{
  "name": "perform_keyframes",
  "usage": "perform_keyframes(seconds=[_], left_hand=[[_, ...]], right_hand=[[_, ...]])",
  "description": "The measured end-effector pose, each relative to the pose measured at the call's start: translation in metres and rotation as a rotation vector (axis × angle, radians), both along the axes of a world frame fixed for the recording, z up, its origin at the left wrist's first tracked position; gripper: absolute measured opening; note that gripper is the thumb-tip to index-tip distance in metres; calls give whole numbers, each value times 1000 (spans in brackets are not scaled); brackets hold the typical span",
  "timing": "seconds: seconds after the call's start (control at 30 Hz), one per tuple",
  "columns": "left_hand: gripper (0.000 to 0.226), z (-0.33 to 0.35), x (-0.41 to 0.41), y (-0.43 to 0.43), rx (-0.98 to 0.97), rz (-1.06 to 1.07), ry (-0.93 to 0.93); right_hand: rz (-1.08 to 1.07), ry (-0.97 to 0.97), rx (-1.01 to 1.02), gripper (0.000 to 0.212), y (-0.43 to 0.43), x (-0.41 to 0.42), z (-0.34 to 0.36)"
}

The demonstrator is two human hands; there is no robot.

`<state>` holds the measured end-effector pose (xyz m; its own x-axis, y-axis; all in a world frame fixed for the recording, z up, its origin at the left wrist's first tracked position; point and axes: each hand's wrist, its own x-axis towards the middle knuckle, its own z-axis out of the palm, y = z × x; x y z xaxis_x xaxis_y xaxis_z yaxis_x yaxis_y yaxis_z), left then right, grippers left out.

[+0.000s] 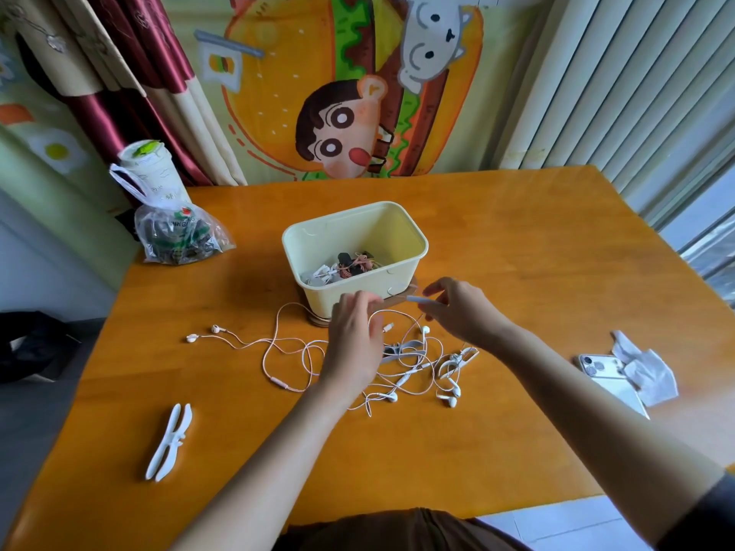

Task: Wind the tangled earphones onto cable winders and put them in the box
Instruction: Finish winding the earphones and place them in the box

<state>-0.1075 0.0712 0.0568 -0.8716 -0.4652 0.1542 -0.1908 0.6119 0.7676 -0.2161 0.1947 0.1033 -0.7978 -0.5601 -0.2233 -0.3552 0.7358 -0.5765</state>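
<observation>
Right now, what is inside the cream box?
The cream box holds a white bundle, a pinkish bundle and a black piece. Its near wall hides part of the floor, so the count is unclear.

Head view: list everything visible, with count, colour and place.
table: one, orange, fills the view
box: one, cream, table centre
wound earphones: several, white, black, pink, inside box
tangled earphones: several, white and pink, before box
cable winder: one, white, near left
phone: one, white, right side
tissue: one, white, beside phone
bag: one, clear, far left
cup: one, white, green lid, behind bag
left hand: one, over the tangle, grip unclear
right hand: one, fingers pinch a white earphone end
</observation>
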Motion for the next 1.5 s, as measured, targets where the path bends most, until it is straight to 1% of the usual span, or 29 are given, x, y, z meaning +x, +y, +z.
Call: perform_keyframes(seconds=[0.07,0.13,0.17,0.23,0.33,0.37,0.4,0.47,0.5,0.53,0.6,0.63,0.73,0.87,0.97,1.07,1.13,1.17,1.23,1.3,1.37,1.47,1.5], left_hand=[[30,2,2,10,47,-66,53],[39,4,1,15,72,-149,71],[39,5,1,17,81,-185,63],[30,5,0,18,90,-200,37],[16,1,1,17,151,-89,1],[13,0,0,17,217,-71,-33],[11,0,0,19,317,-83,-71],[17,1,-3,24,561,-170,-107],[20,3,-4,28,648,-217,-108],[21,5,-4,32,691,-260,-104],[14,6,-3,36,670,-309,-94],[18,4,-3,35,649,-313,-88],[33,-4,0,25,612,-241,-115],[34,-10,7,4,455,-160,-209],[33,-7,7,-3,401,-128,-170],[23,2,-2,-3,392,-100,-101],[15,9,-8,-1,438,-78,-61],[19,12,-10,1,472,-83,-44],[26,16,-12,6,505,-119,-39],[21,18,-14,12,505,-170,-93],[29,15,-15,14,484,-201,-127],[18,15,-13,10,410,-136,-99],[20,14,-12,7,399,-116,-76]], right_hand=[[13,-51,-22,36,-1,9,-4],[56,-63,-24,37,-2,16,-6],[73,-54,-20,36,-2,18,-7],[88,-47,-47,32,-2,20,-7],[79,-115,-143,16,-2,19,-2],[69,-133,-189,11,-2,19,-1],[58,-146,-252,12,-3,20,0],[18,-184,-394,22,-4,21,2],[7,-199,-438,26,-6,22,3],[6,-195,-453,28,-7,23,4],[4,-145,-445,29,-8,21,4],[-20,-120,-451,29,-6,17,3],[-123,-41,-498,29,2,-3,3],[-233,110,-509,31,17,-36,16],[-258,214,-485,31,23,-46,25],[-164,345,-365,20,21,-30,26],[-83,414,-216,13,17,-15,17],[-47,430,-149,12,15,-8,12],[39,414,-54,16,11,5,3],[122,402,17,19,9,15,-1],[186,392,19,20,6,22,-5],[220,321,43,14,3,22,-15],[215,276,38,14,3,20,-19]])
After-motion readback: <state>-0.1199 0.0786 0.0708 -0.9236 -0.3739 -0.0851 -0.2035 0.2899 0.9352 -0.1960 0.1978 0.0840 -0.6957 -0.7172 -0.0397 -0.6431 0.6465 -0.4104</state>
